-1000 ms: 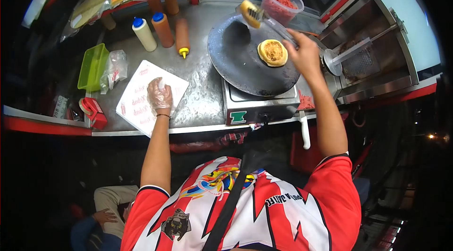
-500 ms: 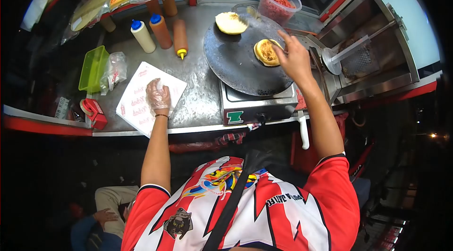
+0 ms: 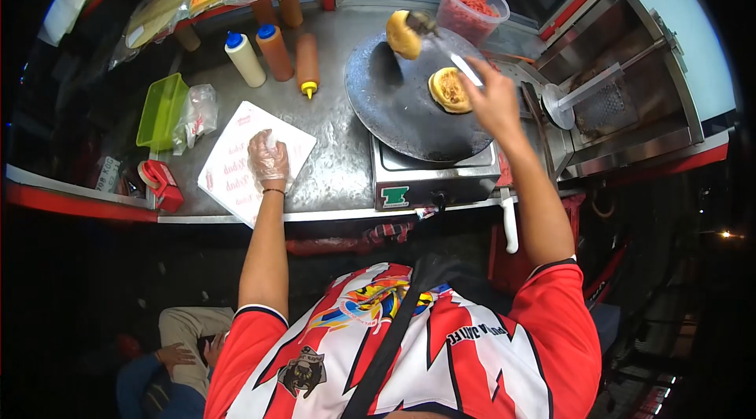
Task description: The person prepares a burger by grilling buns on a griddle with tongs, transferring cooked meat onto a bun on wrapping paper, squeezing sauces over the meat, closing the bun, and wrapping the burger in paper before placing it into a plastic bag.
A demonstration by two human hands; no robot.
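My right hand [image 3: 496,100] is closed around the handle end of metal tongs [image 3: 447,47], which are blurred by motion. At their far end a bun half [image 3: 404,35] stands tilted above the round black griddle [image 3: 386,116]. Another bun half [image 3: 450,90], browned face up, lies flat on the griddle near my right fingers. My left hand [image 3: 268,157], in a clear plastic glove, rests on a stack of printed kebab wrapping paper [image 3: 230,153]. Its fingers are curled, and a whitish bit shows by them that I cannot identify.
Sauce bottles [image 3: 274,53] stand behind the paper. At left are a green basket [image 3: 161,112], a plastic bag [image 3: 197,116] and a red tape dispenser [image 3: 163,185]. A tub of red shreds [image 3: 471,5] borders the griddle. A knife [image 3: 509,226] overhangs the front edge; a vertical grill [image 3: 622,80] stands right.
The far bun half, lying flat before, is now tipped up on its edge by the tongs. My right hand has shifted slightly; my left hand stays on the paper.
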